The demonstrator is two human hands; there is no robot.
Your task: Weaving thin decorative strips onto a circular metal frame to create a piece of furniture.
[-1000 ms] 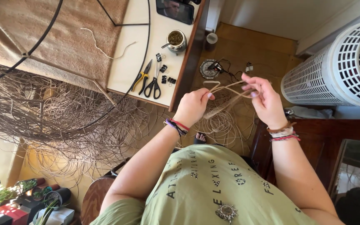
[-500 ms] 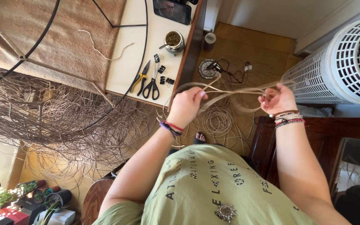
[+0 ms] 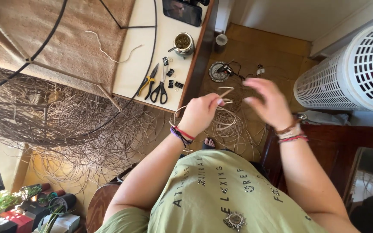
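My left hand (image 3: 200, 114) is closed on a thin pale reed strand (image 3: 226, 92); its short end sticks out above my fingers, and the rest curves down to a loose coil of reed (image 3: 229, 126) on the floor. Just right of the strand's tip hovers my right hand (image 3: 269, 102), blurred, fingers apart and holding nothing. Both wrists wear bracelets. My arms reach out over my green printed shirt (image 3: 221, 194).
A white table (image 3: 140, 64) at the left carries scissors (image 3: 160, 88), pliers (image 3: 147, 82), binder clips, a metal cup (image 3: 183, 43) and a dark screen. A big tangled reed weave on a black wire frame (image 3: 52, 121) hangs beside it. A white perforated basket (image 3: 350, 73) stands right.
My right hand, which had pulled the strand out to the right, has let it go and come back toward my left hand. The stretched loops have dropped.
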